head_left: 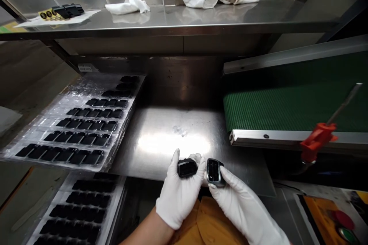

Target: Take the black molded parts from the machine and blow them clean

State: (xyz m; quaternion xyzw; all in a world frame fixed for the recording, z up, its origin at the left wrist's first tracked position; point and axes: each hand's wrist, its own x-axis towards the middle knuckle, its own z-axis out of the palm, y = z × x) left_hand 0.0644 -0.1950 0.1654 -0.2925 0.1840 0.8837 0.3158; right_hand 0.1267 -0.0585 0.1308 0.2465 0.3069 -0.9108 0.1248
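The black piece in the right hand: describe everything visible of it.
The black piece is blocky and round-cornered, apparently plastic. A glossy, paler rim frames a dark face with glints. Held roughly upright in view near the metal table, it is pinched by the gloved right hand; whether the left hand touches it is unclear.

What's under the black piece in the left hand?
The white-gloved left hand cups the black piece from beneath, and part of it shows around the edges. The piece's underside and the stretch of hand it covers can't be seen.
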